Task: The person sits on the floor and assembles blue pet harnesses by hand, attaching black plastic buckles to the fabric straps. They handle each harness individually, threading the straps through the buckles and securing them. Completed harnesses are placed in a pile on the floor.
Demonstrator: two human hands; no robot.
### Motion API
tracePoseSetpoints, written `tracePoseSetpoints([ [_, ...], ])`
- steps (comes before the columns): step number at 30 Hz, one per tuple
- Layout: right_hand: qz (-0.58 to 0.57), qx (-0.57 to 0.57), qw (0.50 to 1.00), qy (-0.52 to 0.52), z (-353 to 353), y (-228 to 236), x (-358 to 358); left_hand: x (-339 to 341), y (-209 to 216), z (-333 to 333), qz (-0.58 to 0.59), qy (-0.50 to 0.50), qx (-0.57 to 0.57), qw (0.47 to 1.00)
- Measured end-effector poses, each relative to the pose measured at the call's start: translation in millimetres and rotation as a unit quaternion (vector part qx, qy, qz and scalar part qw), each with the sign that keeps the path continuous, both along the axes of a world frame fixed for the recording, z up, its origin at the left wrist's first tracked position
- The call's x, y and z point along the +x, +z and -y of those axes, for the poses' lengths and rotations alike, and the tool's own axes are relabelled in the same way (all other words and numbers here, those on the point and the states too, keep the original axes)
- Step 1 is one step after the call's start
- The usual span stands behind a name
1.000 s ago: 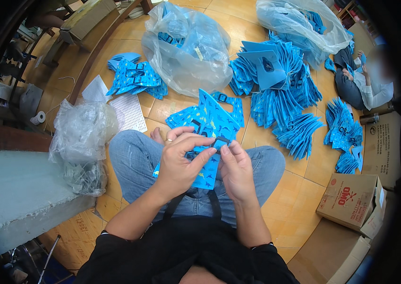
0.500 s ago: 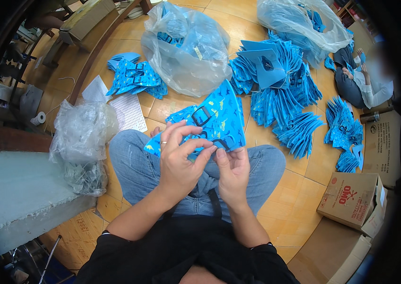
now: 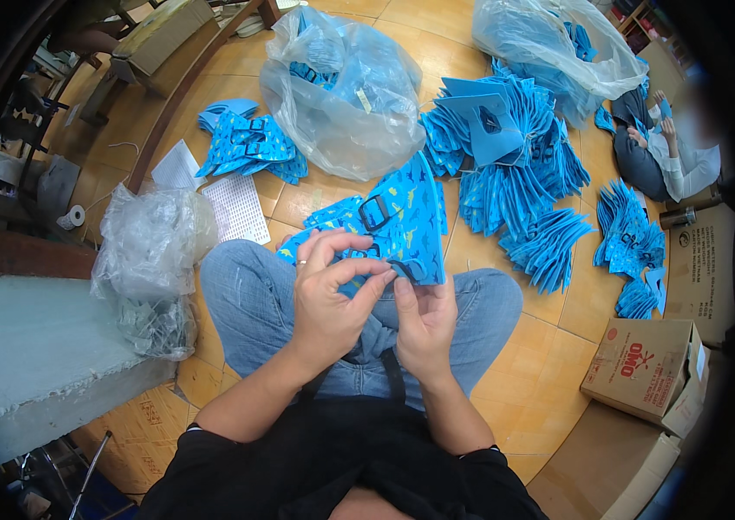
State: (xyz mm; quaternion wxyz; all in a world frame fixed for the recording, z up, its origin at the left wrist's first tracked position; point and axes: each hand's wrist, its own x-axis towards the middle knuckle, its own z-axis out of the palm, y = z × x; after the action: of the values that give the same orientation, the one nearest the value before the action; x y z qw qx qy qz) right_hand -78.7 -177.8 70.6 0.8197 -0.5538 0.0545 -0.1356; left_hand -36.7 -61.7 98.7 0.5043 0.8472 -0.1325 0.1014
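Observation:
A blue printed fabric piece (image 3: pixel 411 212) with a small yellow and dark pattern lies over my lap, several layers stacked together. Black plastic buckles, one of them a square buckle (image 3: pixel 372 213), sit on it. My left hand (image 3: pixel 330 299) is closed at its near edge, thumb and forefinger pinched by a black strap end. On the right side of that edge, my right hand (image 3: pixel 426 325) grips the piece with its thumb on top and its fingers beneath. The fingertips of both hands nearly meet at a dark buckle (image 3: pixel 405 269), partly covered by them.
Stacks of similar blue pieces (image 3: pixel 506 156) spread over the tiled floor ahead and right. Clear plastic bags (image 3: pixel 341 95) stand beyond; crumpled plastic (image 3: pixel 155 251) and a printed sheet (image 3: pixel 235 208) lie left. Cardboard boxes (image 3: pixel 645 368) are at right. Another person (image 3: pixel 671 156) sits far right.
The fabric piece has dropped slightly and its near edge has shifted under my fingers. Both hands stay almost in place. The other person's hands have moved a little.

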Motion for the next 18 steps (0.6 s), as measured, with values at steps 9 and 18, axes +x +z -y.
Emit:
tracePoseSetpoints([
  [9,-0.003,0.002,1.0,0.028,3.0,2.3,0.9,8.7,7.1,-7.3,0.03,-0.073,0.095,0.992],
  [18,-0.035,0.043,0.998,0.031,7.4,0.0,3.0,19.4,3.6,-17.5,0.039,-0.037,0.036,0.998],
])
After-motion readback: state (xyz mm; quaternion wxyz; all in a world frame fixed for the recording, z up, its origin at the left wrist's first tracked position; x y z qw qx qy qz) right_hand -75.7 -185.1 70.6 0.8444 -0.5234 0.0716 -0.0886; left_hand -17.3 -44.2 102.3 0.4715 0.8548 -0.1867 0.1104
